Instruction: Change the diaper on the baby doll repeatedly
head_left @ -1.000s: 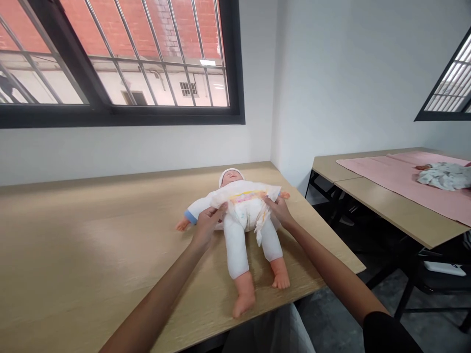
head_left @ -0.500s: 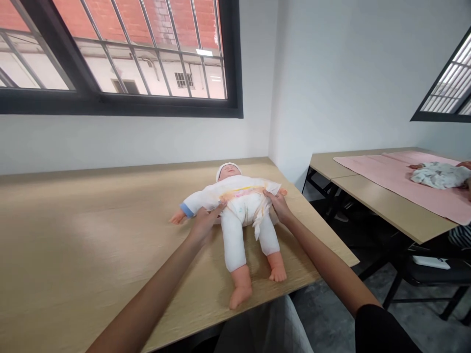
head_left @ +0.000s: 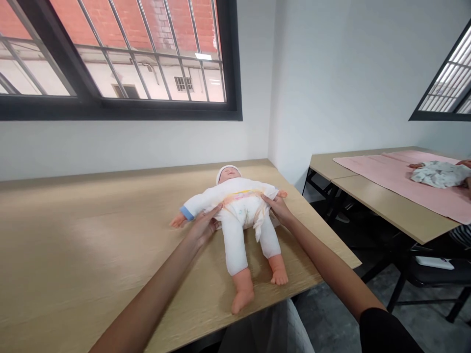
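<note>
A baby doll (head_left: 235, 230) in white clothes and a white cap lies on its back on the wooden table (head_left: 91, 235), bare feet towards me. A white diaper (head_left: 243, 208) with a coloured waistband is wrapped round its hips. My left hand (head_left: 203, 227) pinches the diaper's left side at the doll's waist. My right hand (head_left: 278, 209) pinches the right side, where a loose flap hangs down over the thigh. Both hands have their fingers closed on the diaper's edges.
A barred window (head_left: 117, 54) runs above the table's far edge. To the right, across a gap, a second table (head_left: 386, 206) carries a pink cloth (head_left: 397, 181) with another doll (head_left: 439, 174) in patterned clothes. A grey floor lies between the tables.
The diaper's waistband has been drawn flatter and tighter across the doll's belly; both hands stayed at its sides, shifting slightly inward. The view dropped a little.
</note>
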A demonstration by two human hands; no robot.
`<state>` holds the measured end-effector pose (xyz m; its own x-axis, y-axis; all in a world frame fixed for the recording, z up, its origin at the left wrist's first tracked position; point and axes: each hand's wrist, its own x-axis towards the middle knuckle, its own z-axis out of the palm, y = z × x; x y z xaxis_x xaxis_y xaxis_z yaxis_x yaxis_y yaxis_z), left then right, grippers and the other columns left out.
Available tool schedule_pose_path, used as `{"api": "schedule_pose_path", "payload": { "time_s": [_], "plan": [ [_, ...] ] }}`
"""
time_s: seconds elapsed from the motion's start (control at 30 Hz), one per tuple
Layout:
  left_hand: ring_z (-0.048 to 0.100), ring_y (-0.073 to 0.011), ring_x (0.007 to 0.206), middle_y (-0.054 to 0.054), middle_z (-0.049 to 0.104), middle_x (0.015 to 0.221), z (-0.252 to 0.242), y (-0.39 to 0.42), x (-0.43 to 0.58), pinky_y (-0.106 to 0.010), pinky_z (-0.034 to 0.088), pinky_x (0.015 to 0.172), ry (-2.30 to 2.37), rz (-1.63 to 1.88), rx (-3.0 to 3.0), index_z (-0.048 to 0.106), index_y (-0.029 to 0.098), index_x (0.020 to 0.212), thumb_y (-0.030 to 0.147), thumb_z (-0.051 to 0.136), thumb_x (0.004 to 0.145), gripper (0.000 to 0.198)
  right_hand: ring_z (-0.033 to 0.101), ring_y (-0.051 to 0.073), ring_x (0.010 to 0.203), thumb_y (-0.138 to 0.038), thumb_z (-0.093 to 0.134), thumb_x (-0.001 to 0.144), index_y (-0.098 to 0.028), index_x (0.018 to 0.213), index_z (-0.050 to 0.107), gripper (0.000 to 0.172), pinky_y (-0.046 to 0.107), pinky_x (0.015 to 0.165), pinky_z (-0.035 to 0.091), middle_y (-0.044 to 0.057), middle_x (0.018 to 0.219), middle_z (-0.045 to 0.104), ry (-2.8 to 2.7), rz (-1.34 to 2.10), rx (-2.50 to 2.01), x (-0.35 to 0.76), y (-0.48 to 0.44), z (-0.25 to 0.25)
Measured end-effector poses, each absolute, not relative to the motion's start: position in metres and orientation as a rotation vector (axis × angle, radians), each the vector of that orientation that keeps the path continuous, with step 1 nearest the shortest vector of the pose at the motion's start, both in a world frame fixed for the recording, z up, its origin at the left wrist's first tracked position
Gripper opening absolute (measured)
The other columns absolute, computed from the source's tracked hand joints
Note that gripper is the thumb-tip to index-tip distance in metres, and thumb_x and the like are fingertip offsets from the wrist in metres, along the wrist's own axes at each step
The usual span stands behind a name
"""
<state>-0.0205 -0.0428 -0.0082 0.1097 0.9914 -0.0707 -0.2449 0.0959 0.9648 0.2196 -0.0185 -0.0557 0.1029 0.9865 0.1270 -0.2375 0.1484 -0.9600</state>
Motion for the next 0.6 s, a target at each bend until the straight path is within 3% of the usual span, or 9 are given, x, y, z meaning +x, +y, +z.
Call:
{"api": "schedule_pose_path", "payload": {
  "time_s": [0.3,0.6],
  "plan": [
    [0.066,-0.0228,0.093,-0.008,0.07,0.109,-0.0111,-0.0413,-0.0222,-0.026,0.057,0.067,0.866,1.18,0.929,0.066,0.017,0.1,0.029,0.077,0.069,0.035,0.064,0.025,0.103,-0.043,0.073,0.072,-0.011,0.105,0.064,0.048,0.035,0.089,0.052,0.013,0.113,0.068,-0.987,1.221,-0.969,0.2171,-0.0236,-0.0546],
    [0.068,-0.0181,0.078,-0.004,0.072,0.096,-0.0091,-0.045,-0.0208,-0.025,0.057,0.063,0.85,1.218,0.904,0.066,0.018,0.097,0.022,0.078,0.068,0.031,0.067,0.024,0.099,-0.042,0.076,0.069,-0.017,0.1,0.068,0.041,0.031,0.081,0.055,0.008,0.109,0.07,-0.98,1.193,-0.965,0.2181,-0.02,-0.0568]
  ]
}}
